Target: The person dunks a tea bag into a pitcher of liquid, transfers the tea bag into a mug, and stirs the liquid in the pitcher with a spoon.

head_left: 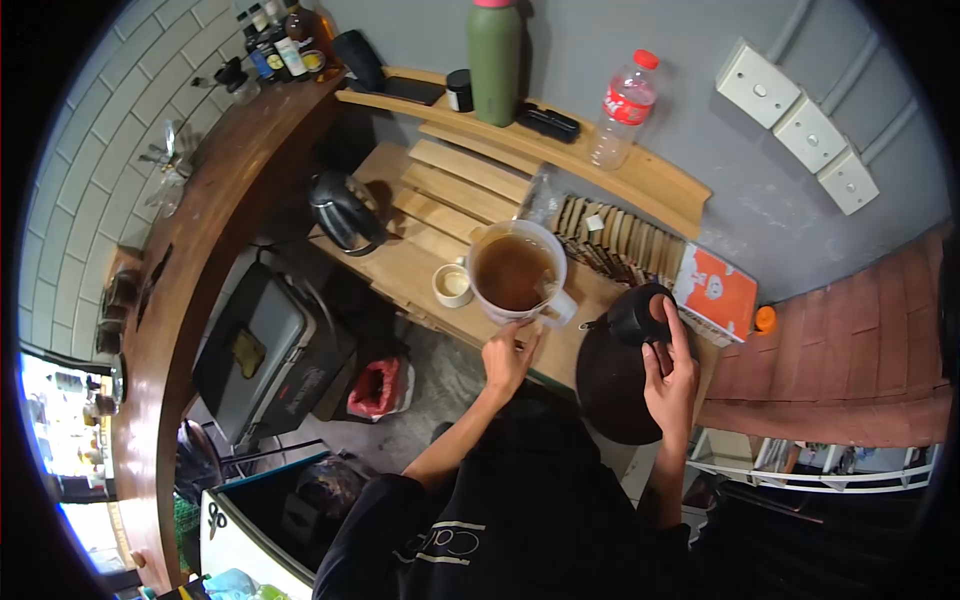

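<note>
One jug point(491, 308) meets the left hand point(508, 362), whose grip is unclear; the right hand point(674, 388) clasps a black container point(630, 316), best kept level.

Shelf point(662, 190): you have a green bottle point(494, 68) near its middle and a red-capped plastic bottle point(625, 108) towards its right end.
Bench point(412, 262): your black kettle point(346, 215) sits at the left end, a row of books point(628, 244) along the back edge.
Counter point(205, 225): bottles point(288, 52) at the far end.

A grey wall point(760, 240) rises behind the wooden desk point(410, 262), white tiles point(75, 225) cover the left side, and grey floor point(445, 365) shows below.
</note>
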{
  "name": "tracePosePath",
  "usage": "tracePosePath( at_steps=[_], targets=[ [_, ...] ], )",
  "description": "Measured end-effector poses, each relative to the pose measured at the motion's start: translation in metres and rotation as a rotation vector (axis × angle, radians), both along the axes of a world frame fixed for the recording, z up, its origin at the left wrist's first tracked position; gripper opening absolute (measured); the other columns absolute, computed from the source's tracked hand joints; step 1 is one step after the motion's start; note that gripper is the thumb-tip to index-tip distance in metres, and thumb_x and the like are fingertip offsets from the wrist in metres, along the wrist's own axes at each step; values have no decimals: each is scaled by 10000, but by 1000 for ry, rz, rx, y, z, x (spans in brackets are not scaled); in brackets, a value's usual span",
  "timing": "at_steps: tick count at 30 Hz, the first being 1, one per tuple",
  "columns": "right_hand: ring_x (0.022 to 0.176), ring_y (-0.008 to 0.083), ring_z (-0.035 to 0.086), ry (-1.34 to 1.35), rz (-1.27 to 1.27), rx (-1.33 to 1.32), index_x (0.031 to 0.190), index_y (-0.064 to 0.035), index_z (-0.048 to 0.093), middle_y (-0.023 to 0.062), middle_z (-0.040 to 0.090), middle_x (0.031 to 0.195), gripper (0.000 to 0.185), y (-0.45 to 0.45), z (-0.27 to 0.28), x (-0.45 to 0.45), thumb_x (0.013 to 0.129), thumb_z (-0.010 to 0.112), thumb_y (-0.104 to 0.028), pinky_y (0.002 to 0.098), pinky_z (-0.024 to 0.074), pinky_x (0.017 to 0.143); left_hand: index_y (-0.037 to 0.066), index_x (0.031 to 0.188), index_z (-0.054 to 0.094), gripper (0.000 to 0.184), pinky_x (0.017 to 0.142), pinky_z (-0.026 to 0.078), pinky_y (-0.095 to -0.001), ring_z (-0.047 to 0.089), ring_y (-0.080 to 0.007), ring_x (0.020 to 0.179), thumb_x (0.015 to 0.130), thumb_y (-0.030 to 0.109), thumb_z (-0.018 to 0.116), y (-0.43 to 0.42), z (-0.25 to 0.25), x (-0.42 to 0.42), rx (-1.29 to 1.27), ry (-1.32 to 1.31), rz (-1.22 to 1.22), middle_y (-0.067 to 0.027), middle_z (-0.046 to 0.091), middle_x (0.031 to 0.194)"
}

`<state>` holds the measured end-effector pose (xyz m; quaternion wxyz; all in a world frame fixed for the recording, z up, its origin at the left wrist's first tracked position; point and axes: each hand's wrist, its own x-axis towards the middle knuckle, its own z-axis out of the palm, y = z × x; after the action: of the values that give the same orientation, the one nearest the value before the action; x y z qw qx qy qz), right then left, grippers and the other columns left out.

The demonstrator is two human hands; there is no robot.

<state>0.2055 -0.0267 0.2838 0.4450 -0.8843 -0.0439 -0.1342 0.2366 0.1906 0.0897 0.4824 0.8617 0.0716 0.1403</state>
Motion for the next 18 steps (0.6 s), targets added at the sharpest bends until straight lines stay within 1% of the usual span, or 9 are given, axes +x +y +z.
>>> tracePosePath(
  at_steps=[1, 4, 8, 10, 11, 13, 14, 15, 18],
  targets=[
    [928, 214, 734, 6, -6, -13, 1508, -80, 465, 185, 630, 1380, 598, -7, -3, 2, 940, 599, 51, 289, 549, 810, 56, 1061, 751, 315, 625, 549, -404, 720, -288, 647, 892, 322, 764, -5, -5, 1, -15, 1, -6, -191, 726, 802],
    [985, 168, 709, -16, -38, 58, 1520, -85, 451, 168, 633, 1388, 619, -16, -9, 8, 937, 609, 52, 283, 546, 837, 51, 860, 773, 224, 554, 541, -394, 694, -265, 561, 877, 275, 780, -2, -13, 12, -29, -46, 104, -131, 745, 815],
    [968, 145, 691, -23, -56, 82, 1524, -83, 444, 163, 626, 1401, 632, -19, -20, 17, 932, 611, 60, 279, 544, 840, 39, 848, 750, 158, 563, 556, -337, 700, -238, 608, 823, 170, 833, 11, -9, 9, -41, -166, 81, -105, 752, 839],
    [866, 70, 555, 38, -43, 175, 1545, -61, 421, 83, 575, 1422, 627, -19, -22, 19, 958, 602, 67, 203, 475, 810, 38, 839, 745, 155, 568, 558, -334, 704, -232, 635, 809, 153, 845, 27, -2, 9, -10, -182, 108, -103, 748, 860],
    [866, 70, 555, 44, -46, 177, 1545, -61, 421, 83, 575, 1422, 627, -19, -23, 19, 958, 602, 67, 203, 475, 810, 38, 830, 739, 157, 574, 560, -332, 708, -226, 661, 794, 136, 856, 35, 2, 6, 20, -196, 134, -101, 744, 881],
    [880, 91, 626, 62, -40, 132, 1524, -88, 452, 150, 623, 1411, 634, -19, -24, 24, 930, 603, 72, 235, 521, 799, 41, 854, 748, 132, 599, 566, -335, 716, -233, 707, 779, 81, 850, 47, 4, 9, 29, -202, 143, -100, 734, 914],
    [880, 91, 626, 69, -37, 132, 1524, -88, 452, 150, 623, 1411, 634, -19, -26, 27, 930, 603, 72, 235, 521, 799, 40, 876, 754, 131, 609, 567, -339, 718, -238, 718, 777, 57, 838, 53, 5, 12, 87, -306, 96, -100, 736, 918],
    [819, 77, 573, 9, -34, 105, 1524, -90, 455, 140, 641, 1383, 635, -17, -30, 31, 928, 602, 74, 223, 503, 760, 39, 898, 760, 140, 618, 569, -342, 720, -244, 729, 775, 32, 826, 57, 5, 13, 146, -410, 50, -99, 737, 922],
    [726, 63, 482, -20, -23, 121, 1524, -92, 459, 121, 668, 1338, 638, -11, -27, 38, 926, 600, 77, 209, 472, 699, 24, 917, 764, 161, 646, 572, -330, 721, -244, 748, 770, -30, 802, 61, 6, 14, 120, -402, -3, -107, 741, 928]
  ],
)
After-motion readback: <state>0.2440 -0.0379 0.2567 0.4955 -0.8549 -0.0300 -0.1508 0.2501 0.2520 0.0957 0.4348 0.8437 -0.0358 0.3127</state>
